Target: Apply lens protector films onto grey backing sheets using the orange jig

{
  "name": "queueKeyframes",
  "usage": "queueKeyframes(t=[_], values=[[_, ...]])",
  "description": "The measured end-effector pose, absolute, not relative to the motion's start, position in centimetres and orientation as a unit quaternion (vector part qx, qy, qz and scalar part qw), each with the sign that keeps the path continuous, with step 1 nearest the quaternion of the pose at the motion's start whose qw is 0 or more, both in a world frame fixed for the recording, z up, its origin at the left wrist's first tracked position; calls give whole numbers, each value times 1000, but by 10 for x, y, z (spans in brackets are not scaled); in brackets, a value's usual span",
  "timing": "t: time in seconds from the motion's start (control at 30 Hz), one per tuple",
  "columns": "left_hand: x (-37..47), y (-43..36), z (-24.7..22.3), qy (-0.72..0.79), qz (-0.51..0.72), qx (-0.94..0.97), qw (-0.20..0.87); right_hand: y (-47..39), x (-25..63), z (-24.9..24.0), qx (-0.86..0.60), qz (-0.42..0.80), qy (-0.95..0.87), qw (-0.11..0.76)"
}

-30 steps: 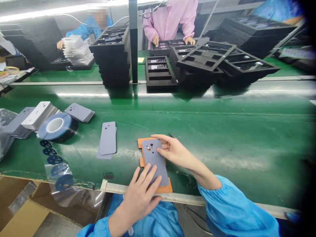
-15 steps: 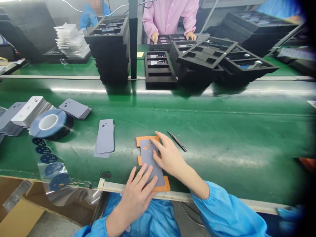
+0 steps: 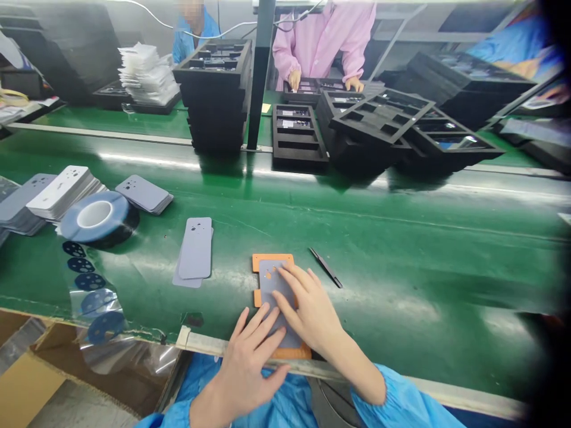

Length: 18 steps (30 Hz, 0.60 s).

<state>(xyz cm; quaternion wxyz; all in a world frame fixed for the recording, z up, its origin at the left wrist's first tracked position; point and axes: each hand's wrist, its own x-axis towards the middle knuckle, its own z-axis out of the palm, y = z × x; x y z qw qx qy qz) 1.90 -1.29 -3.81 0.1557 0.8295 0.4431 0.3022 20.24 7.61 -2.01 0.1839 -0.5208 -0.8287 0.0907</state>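
A grey phone back panel (image 3: pixel 267 291) with camera holes lies on an orange jig (image 3: pixel 260 261) at the bench's front edge. My left hand (image 3: pixel 254 356) rests with spread fingers on the panel's lower left part. My right hand (image 3: pixel 310 303) lies over its right side, fingers stretched out near the camera holes, covering part of the panel. Neither hand grips anything. To the right of the jig lies a pair of black tweezers (image 3: pixel 326 268). Two more grey panels (image 3: pixel 196 249) overlap on the green bench to the left.
A roll of blue film tape (image 3: pixel 74 221) with round dark stickers (image 3: pixel 89 281) hangs over the front edge at left, by stacks of panels (image 3: pixel 145 193). Black foam trays (image 3: pixel 218 101) stand along the back. A person in pink (image 3: pixel 328 44) handles trays opposite. Below left is a cardboard box (image 3: pixel 84 371).
My right hand has slid down over the panel, its fingers now flatter across the camera holes. My left hand stays on the lower part. The whole view has shifted slightly.
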Motion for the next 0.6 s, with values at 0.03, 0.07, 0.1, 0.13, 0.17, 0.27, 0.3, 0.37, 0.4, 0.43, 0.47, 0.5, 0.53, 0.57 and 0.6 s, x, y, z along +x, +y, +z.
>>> queueKeyframes(t=[0.03,0.07,0.1,0.13,0.17,0.27,0.3,0.37,0.4,0.43,0.47,0.5,0.53,0.57,0.6], values=[[18,-13,-37,443,329,813,186,74,207,-22,-543,87,-810,203],[17,-13,-35,447,363,788,217,70,211,-24,-557,89,-797,215],[16,-13,-33,456,401,755,247,65,213,-25,-562,96,-792,219],[15,-12,-31,471,435,716,275,60,214,-24,-560,105,-792,220],[13,-12,-29,490,461,676,301,54,213,-22,-554,112,-794,222],[9,-8,-23,539,482,569,392,36,205,-5,-540,124,-790,262],[7,-6,-22,543,480,538,429,31,201,3,-530,143,-788,279],[3,-2,-21,533,481,479,505,26,195,17,-500,205,-786,299],[2,1,-21,523,483,451,538,26,193,23,-490,234,-784,300],[1,3,-21,514,487,424,565,27,191,26,-489,256,-781,293],[0,5,-22,506,493,398,586,30,189,27,-499,271,-774,281],[-1,7,-22,499,499,372,602,34,187,27,-517,285,-764,262],[-1,9,-23,494,507,348,615,37,185,26,-535,307,-751,238],[-2,11,-25,488,516,327,623,41,182,24,-544,343,-736,211],[-2,12,-26,483,526,308,629,45,180,22,-542,390,-720,188]])
